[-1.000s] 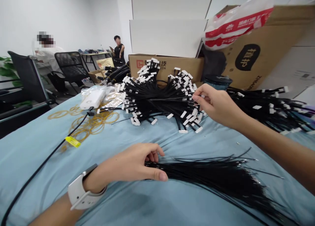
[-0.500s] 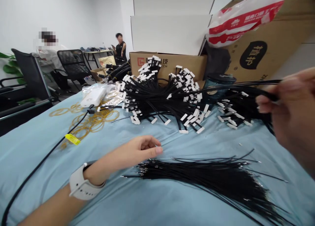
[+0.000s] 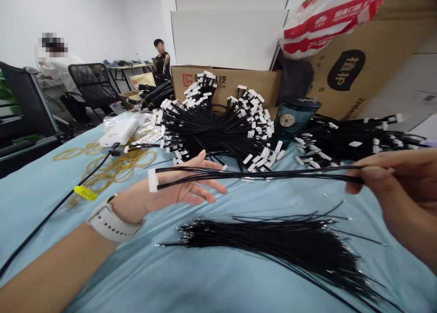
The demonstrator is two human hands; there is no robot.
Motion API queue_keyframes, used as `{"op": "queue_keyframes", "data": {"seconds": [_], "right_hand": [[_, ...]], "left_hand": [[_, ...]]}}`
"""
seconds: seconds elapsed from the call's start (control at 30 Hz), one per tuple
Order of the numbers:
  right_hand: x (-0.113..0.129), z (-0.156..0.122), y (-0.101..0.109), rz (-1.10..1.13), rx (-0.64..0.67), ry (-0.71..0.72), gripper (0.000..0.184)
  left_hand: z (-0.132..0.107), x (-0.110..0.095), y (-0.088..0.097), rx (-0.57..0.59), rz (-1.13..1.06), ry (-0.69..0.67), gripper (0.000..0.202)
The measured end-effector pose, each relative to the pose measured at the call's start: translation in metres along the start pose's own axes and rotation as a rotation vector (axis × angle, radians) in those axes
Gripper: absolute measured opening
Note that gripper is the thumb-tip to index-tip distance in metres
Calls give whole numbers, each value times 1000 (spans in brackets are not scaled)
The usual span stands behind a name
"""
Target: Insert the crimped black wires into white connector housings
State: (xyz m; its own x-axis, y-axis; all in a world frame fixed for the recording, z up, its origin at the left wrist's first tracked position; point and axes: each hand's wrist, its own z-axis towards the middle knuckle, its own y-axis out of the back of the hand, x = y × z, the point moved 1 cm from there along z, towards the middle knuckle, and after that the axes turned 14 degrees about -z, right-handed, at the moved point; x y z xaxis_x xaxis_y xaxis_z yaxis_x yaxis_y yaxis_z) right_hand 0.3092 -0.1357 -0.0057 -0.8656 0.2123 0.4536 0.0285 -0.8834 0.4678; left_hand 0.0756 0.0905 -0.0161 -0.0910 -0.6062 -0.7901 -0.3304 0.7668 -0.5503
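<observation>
My right hand (image 3: 398,190) pinches one end of a black wire harness (image 3: 259,174) between thumb and fingers. The harness stretches left across the view and ends in a white connector (image 3: 153,180), in front of my left palm. My left hand (image 3: 191,188) lies palm up behind it with fingers spread, gripping nothing; whether the wires touch the palm I cannot tell. On the blue cloth below lies a bundle of loose black wires (image 3: 273,244) with bare metal tips. Behind the hands is a large pile of harnesses (image 3: 211,131) with white connectors.
A second harness pile (image 3: 341,142) lies at the right, beside a blue jar (image 3: 295,115). At the left are yellow rubber bands (image 3: 116,169), a white device (image 3: 119,131) and its black cable (image 3: 58,213). Cardboard boxes (image 3: 239,83) stand at the back. Two people are farther off.
My right hand has lowered, bringing the harness across the middle of the view, its white connector now at the left. My left hand has risen and turned palm up, fingers spread.
</observation>
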Motion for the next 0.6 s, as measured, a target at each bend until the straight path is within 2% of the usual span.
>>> {"op": "queue_keyframes", "data": {"seconds": [0.07, 0.13, 0.3, 0.4, 0.47, 0.53, 0.57, 0.6], "right_hand": [[-5, -3, -6, -42, 81, 21, 15], [-16, -3, -12, -65, 180, 42, 17], [-55, 8, -22, -120, 374, 101, 31], [-67, 13, -21, -210, 521, 140, 34], [-62, 12, -19, -308, 538, 155, 27], [-43, 6, -18, -386, 473, 184, 20], [-30, 0, -18, -379, 410, 267, 14], [-15, -6, -20, -310, 419, 339, 7]], "left_hand": [[0, 1, 3, 48, 41, 80, 49], [1, 1, 4, 25, 41, 72, 47], [6, 2, 7, -188, 89, -4, 57], [12, 8, 11, -286, 205, -72, 40], [17, 13, 15, -328, 296, -105, 30], [22, 18, 17, -344, 358, -116, 27], [25, 19, 17, -347, 379, -121, 25], [26, 19, 17, -346, 395, -130, 24]]}}
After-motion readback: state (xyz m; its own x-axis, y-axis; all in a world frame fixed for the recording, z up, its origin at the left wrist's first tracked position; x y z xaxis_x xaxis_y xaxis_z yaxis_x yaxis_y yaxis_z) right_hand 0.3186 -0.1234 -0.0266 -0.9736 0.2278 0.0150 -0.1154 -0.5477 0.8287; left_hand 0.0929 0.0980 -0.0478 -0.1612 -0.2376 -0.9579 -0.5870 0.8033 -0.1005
